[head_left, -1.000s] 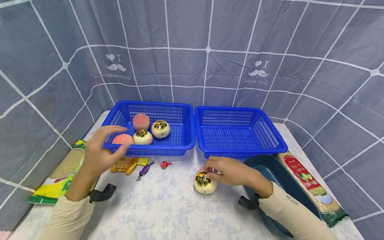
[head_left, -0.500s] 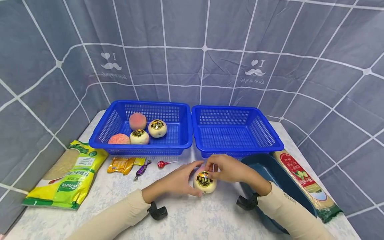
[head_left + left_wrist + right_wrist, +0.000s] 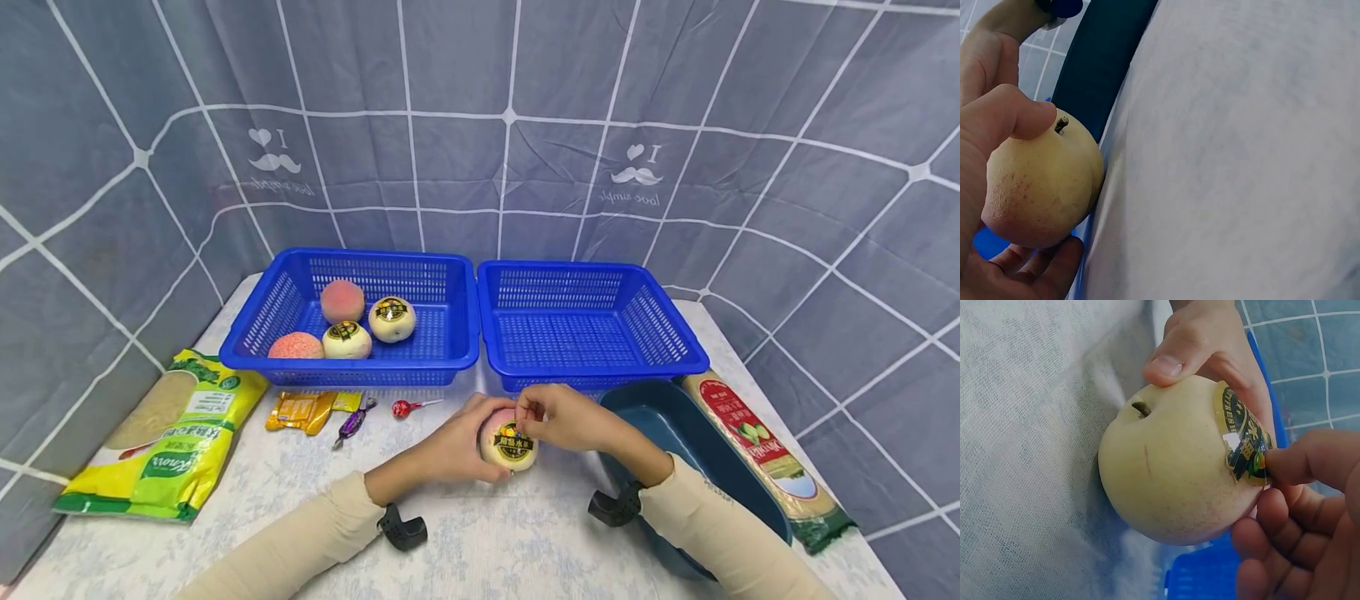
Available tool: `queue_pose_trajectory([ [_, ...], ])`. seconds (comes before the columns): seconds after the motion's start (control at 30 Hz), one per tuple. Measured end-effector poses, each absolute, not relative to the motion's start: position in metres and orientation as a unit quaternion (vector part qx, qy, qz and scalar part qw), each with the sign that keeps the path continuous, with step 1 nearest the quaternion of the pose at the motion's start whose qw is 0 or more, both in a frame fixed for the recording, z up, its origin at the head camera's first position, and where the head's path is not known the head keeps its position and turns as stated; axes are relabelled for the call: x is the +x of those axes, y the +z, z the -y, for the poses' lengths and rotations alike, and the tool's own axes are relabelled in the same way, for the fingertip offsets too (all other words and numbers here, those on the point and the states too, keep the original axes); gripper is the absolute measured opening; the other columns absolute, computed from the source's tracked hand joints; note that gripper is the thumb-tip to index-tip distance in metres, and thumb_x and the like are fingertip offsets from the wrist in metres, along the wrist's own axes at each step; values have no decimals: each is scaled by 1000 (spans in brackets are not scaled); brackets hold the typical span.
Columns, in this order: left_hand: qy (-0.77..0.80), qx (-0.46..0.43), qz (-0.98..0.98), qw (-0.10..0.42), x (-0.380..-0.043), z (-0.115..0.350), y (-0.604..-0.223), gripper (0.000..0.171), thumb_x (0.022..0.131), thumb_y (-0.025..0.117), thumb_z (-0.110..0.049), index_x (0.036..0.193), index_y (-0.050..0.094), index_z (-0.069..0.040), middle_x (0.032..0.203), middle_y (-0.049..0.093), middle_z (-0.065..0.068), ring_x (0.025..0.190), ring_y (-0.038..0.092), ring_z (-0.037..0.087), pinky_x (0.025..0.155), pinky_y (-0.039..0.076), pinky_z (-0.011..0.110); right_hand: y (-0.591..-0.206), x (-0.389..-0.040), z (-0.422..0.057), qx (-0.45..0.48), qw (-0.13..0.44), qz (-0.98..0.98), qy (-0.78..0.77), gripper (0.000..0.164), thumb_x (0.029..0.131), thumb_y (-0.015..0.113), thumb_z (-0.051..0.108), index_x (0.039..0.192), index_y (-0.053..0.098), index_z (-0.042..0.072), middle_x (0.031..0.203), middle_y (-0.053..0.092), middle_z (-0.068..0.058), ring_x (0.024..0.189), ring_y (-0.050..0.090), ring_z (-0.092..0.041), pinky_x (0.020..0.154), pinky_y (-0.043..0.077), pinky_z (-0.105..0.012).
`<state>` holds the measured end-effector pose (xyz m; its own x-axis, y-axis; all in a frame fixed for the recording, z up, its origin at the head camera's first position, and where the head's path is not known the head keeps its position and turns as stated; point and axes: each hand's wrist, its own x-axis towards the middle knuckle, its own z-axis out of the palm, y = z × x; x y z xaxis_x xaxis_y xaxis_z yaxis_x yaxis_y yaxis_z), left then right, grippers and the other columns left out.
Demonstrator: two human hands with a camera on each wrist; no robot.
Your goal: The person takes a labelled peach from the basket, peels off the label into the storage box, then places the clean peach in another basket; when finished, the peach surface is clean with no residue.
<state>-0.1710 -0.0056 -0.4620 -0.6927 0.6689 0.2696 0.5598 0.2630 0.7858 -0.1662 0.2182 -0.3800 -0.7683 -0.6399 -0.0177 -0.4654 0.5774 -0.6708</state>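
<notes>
A pale yellow peach (image 3: 1160,462) with a pink blush and a short dark stem rests on the cloth-covered table at the middle. My left hand (image 3: 459,437) grips it from the left, thumb beside the stem and fingers round the far side, as the left wrist view shows. On the peach is a black and gold sticker (image 3: 1244,437). From the right, my right hand (image 3: 567,418) pinches that sticker's edge between thumb and index finger, the other fingers curled beneath. Part of the sticker's rim stands slightly off the skin in the right wrist view.
A blue basket (image 3: 442,367) with several peaches stands back left, another blue basket (image 3: 592,368) back right. Candies (image 3: 300,412) and a lollipop (image 3: 402,408) lie left, beside a yellow bag (image 3: 176,450). A dark teal basin (image 3: 678,425) and a noodle pack (image 3: 757,442) stand right.
My left hand has come from beside the left basket to the peach and closed round it. My right hand has stayed at the sticker; the peach has tipped slightly.
</notes>
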Motion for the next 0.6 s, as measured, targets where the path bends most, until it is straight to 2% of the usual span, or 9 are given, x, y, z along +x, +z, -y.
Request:
queue_pose_trajectory([
  [0.2,478,378,-790,69,-173,7,-465,88,69,91,-22,145,48,-12,124,49,3,110,50,17,94,49,34,-377,-163,-216,-333,98,-887,-304,13,95,66,3,88,62,14,82,56,7,75,52,-10,63,47,-26],
  [0.37,491,368,-786,75,-174,8,-465,86,69,91,-19,144,49,-7,123,50,6,108,52,19,92,51,33,-367,-152,-220,-348,81,-878,-318,14,96,64,3,90,62,15,85,56,9,80,54,-10,68,49,-27],
  [0.47,497,359,-786,82,-174,8,-465,86,70,90,-18,144,49,-5,122,50,8,108,54,21,88,53,31,-349,-148,-237,-366,91,-857,-352,13,100,62,5,92,60,15,87,57,6,81,56,-13,67,50,-29],
  [0.6,510,344,-783,95,-176,8,-466,86,72,90,-19,146,48,-5,123,50,9,111,55,23,86,54,30,-325,-153,-285,-350,118,-851,-375,10,102,60,7,95,60,12,88,59,-3,80,56,-16,64,48,-29],
])
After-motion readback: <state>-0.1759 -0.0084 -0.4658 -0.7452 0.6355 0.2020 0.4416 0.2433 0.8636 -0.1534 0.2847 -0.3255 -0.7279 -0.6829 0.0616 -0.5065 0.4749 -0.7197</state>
